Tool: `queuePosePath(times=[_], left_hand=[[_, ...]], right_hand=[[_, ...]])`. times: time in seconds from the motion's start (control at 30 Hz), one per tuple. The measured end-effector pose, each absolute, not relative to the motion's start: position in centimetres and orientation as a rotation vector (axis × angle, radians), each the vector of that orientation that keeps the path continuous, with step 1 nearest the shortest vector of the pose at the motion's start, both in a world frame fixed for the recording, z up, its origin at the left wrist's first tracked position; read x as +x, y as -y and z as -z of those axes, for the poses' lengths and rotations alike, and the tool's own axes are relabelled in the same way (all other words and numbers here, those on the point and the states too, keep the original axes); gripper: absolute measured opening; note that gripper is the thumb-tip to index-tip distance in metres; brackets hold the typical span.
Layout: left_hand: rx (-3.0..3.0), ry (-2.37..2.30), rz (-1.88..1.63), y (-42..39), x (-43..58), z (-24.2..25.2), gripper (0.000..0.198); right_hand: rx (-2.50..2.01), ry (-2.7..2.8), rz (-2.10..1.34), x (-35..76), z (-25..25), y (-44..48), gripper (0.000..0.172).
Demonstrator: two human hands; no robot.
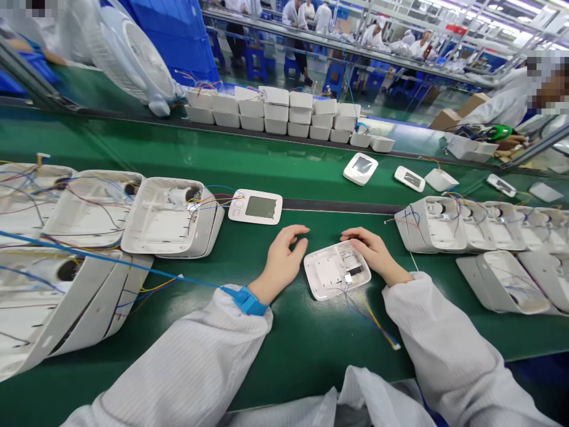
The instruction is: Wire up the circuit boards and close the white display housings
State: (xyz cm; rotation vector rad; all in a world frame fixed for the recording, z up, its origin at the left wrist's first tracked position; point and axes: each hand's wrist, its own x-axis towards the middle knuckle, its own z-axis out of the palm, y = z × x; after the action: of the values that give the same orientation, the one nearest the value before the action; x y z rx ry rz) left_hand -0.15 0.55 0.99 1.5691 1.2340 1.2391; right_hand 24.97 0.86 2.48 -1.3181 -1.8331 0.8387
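A white plastic casing (326,274) lies hollow side up on the green bench in front of me, with small parts inside and coloured wires trailing from its near edge to a white connector. At its far right corner, my right hand (371,252) grips the rim, thumb over the edge and fingers outside. My left hand (284,258) hovers just left of the casing, holding nothing, its curved fingers apart from the thumb. Around my left wrist is a blue strap (249,301) with a blue cord. Beyond that hand sits a white panel with a grey display (260,207).
White housings with wires (166,219) are stacked at left; more housings (444,228) line the right. Small display units (361,169) lie on the far green belt. A row of white boxes (275,112) and a fan (133,59) stand behind. A co-worker's sleeve (498,101) shows at upper right.
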Motion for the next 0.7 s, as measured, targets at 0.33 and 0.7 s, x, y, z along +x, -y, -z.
queuePosePath(times=[0.33, 0.7], left_hand=[[2.245, -1.071, -0.813, 0.2, 0.1, -1.1, 0.028], [2.208, -1.034, -0.795, -0.1, -0.1, -1.1, 0.026]], right_hand=[[-1.756, 1.765, -0.055, 27.7, -1.6, -10.4, 0.035], [-2.497, 1.431, -0.053, 32.5, -2.0, -21.5, 0.054]])
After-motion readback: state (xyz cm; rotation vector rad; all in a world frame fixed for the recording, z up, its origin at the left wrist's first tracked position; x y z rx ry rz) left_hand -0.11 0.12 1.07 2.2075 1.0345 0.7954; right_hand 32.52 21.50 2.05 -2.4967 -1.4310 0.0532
